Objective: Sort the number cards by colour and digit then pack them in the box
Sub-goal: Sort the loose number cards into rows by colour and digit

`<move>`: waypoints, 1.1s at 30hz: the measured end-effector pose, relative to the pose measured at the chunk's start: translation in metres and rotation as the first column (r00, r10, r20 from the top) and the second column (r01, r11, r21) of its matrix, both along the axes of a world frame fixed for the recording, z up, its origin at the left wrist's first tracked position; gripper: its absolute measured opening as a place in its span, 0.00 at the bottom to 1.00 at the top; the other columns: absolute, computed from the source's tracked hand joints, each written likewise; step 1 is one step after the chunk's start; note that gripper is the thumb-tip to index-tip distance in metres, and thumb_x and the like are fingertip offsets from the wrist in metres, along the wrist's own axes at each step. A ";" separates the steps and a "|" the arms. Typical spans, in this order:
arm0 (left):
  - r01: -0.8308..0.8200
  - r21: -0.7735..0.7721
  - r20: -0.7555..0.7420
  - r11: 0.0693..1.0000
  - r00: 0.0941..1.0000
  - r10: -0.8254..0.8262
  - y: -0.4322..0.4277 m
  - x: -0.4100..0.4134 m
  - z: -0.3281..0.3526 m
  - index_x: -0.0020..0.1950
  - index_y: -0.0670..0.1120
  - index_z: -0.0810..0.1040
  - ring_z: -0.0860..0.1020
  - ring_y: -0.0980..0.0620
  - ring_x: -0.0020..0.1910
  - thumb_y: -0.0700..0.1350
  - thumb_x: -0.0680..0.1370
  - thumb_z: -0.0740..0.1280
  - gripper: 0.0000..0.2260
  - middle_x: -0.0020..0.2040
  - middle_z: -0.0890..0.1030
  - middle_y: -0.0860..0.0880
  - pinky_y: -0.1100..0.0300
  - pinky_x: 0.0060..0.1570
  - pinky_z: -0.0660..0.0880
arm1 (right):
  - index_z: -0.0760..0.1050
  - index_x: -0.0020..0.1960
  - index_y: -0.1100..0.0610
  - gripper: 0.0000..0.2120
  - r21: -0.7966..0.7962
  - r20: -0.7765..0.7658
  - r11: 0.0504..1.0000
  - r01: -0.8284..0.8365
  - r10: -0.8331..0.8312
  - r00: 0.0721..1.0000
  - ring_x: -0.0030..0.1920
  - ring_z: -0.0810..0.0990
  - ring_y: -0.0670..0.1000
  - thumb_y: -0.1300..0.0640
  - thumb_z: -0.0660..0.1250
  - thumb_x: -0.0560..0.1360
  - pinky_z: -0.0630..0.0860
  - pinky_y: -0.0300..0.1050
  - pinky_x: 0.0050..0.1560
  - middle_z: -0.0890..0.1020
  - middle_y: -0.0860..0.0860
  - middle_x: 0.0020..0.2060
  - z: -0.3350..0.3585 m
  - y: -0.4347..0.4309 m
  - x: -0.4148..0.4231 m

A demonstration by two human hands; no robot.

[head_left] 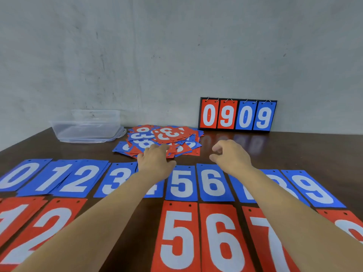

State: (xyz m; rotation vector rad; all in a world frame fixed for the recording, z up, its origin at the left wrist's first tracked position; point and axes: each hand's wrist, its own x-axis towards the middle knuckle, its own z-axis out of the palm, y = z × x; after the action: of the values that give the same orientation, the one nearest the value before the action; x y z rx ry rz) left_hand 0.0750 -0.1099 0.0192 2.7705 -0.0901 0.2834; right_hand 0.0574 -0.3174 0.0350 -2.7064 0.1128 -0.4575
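A loose heap of red and blue number cards (pixel 163 138) lies at the table's far middle. My left hand (pixel 156 159) rests on the heap's near edge, fingers flat on the cards. My right hand (pixel 229 155) hovers to the right of the heap, fingers curled and apart, holding nothing. A row of blue cards (pixel 183 183) from 0 to 9 runs across the table under my forearms. Nearer to me lies a row of red cards (pixel 178 236) showing 1, 2, 5, 6, 7. The clear plastic box (pixel 88 126) stands at the back left.
A flip scoreboard (pixel 237 115) reading 0 9 0 9 leans against the grey wall at the back right. The box sits on its clear lid (pixel 119 135). Dark wooden table (pixel 304 150) shows bare to the right of the heap.
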 end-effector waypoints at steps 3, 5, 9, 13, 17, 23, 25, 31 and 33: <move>-0.018 0.011 -0.001 1.000 1.000 0.018 0.036 0.015 0.002 0.74 0.53 0.65 0.68 0.46 0.68 0.56 0.77 0.66 0.26 0.69 0.70 0.48 0.47 0.68 0.62 | 0.76 0.58 0.50 0.11 -0.017 -0.002 1.000 -0.002 0.002 1.000 0.53 0.77 0.48 0.49 0.68 0.76 0.76 0.45 0.46 0.77 0.48 0.56 0.006 0.024 0.016; -0.028 0.015 -0.012 0.999 1.000 0.028 0.060 0.029 0.004 0.73 0.53 0.66 0.67 0.46 0.69 0.56 0.77 0.66 0.25 0.70 0.70 0.48 0.47 0.68 0.61 | 0.77 0.56 0.50 0.10 -0.022 0.002 1.000 0.011 -0.011 1.000 0.50 0.77 0.47 0.49 0.68 0.76 0.75 0.43 0.43 0.78 0.47 0.54 0.007 0.038 0.026; -0.015 -0.003 -0.024 1.000 1.000 0.015 0.100 0.061 0.009 0.71 0.53 0.69 0.68 0.47 0.69 0.56 0.77 0.66 0.23 0.69 0.71 0.49 0.47 0.68 0.61 | 0.76 0.57 0.51 0.12 0.022 -0.031 0.998 0.064 -0.063 0.998 0.51 0.77 0.47 0.48 0.68 0.76 0.73 0.42 0.40 0.79 0.47 0.54 0.004 0.054 0.043; 0.015 -0.055 -0.014 0.998 1.000 -0.016 0.119 0.095 0.012 0.70 0.51 0.71 0.71 0.47 0.66 0.55 0.77 0.67 0.23 0.66 0.75 0.50 0.49 0.66 0.65 | 0.75 0.59 0.52 0.13 0.100 -0.066 0.985 0.139 -0.133 0.989 0.52 0.77 0.48 0.50 0.68 0.77 0.77 0.46 0.49 0.79 0.48 0.54 -0.001 0.055 0.052; 0.052 -0.102 -0.027 0.993 0.998 -0.055 0.116 0.134 0.009 0.69 0.49 0.72 0.73 0.48 0.64 0.57 0.76 0.68 0.24 0.65 0.77 0.51 0.50 0.65 0.68 | 0.75 0.59 0.53 0.12 0.136 -0.092 0.970 0.199 -0.188 0.978 0.52 0.77 0.49 0.50 0.67 0.77 0.77 0.47 0.51 0.80 0.49 0.52 -0.005 0.050 0.062; 0.081 -0.167 -0.054 0.983 0.994 -0.091 0.092 0.187 -0.002 0.60 0.48 0.75 0.75 0.50 0.52 0.60 0.75 0.68 0.20 0.52 0.77 0.49 0.52 0.56 0.71 | 0.75 0.59 0.51 0.13 0.174 -0.087 0.966 0.193 -0.181 0.980 0.52 0.78 0.48 0.50 0.68 0.76 0.78 0.48 0.51 0.80 0.48 0.54 -0.011 0.052 0.104; 0.053 -0.158 -0.073 0.986 0.995 -0.065 0.083 0.203 -0.004 0.60 0.48 0.74 0.76 0.49 0.51 0.62 0.74 0.67 0.23 0.52 0.78 0.48 0.52 0.54 0.74 | 0.75 0.58 0.50 0.12 0.181 -0.094 0.966 0.186 -0.172 0.981 0.51 0.78 0.47 0.49 0.68 0.76 0.79 0.48 0.51 0.80 0.47 0.54 -0.015 0.054 0.120; -0.028 -0.023 -0.169 0.999 0.985 0.024 0.059 0.251 -0.013 0.64 0.46 0.72 0.72 0.43 0.63 0.75 0.67 0.62 0.39 0.62 0.76 0.45 0.47 0.63 0.70 | 0.75 0.59 0.52 0.13 0.231 -0.070 0.962 0.146 -0.134 0.989 0.52 0.78 0.47 0.52 0.68 0.76 0.78 0.49 0.54 0.80 0.48 0.53 -0.026 0.060 0.154; -0.024 0.032 -0.215 0.999 0.976 0.031 0.053 0.263 -0.017 0.65 0.46 0.72 0.68 0.41 0.67 0.77 0.65 0.62 0.42 0.66 0.72 0.44 0.45 0.66 0.65 | 0.76 0.58 0.52 0.12 0.230 -0.053 0.964 0.131 -0.122 0.991 0.52 0.77 0.47 0.52 0.68 0.76 0.78 0.49 0.54 0.80 0.48 0.53 -0.030 0.060 0.161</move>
State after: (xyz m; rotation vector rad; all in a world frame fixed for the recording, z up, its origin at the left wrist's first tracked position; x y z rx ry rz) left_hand 0.3378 -0.0565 0.0018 2.8137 -0.0014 -0.0137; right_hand 0.2180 -0.2578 0.0050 -2.4862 0.3309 -0.4011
